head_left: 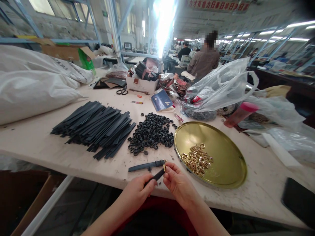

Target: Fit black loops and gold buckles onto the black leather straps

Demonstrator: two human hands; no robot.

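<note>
My left hand is closed on a dark strap near the table's front edge. At the strap's far end, a gold buckle is pinched in the fingertips of my right hand. Just beyond both hands lies another strap with a loop and buckle. A pile of small black loops is in the middle of the table, left of a round gold tray with gold buckles on it. Many flat dark strips are heaped at the left.
White sacks cover the far left. Scissors, a white box and a blue booklet sit farther back. Plastic bags, a pink-lidded jar and a dark flat object are at the right. A person is beyond.
</note>
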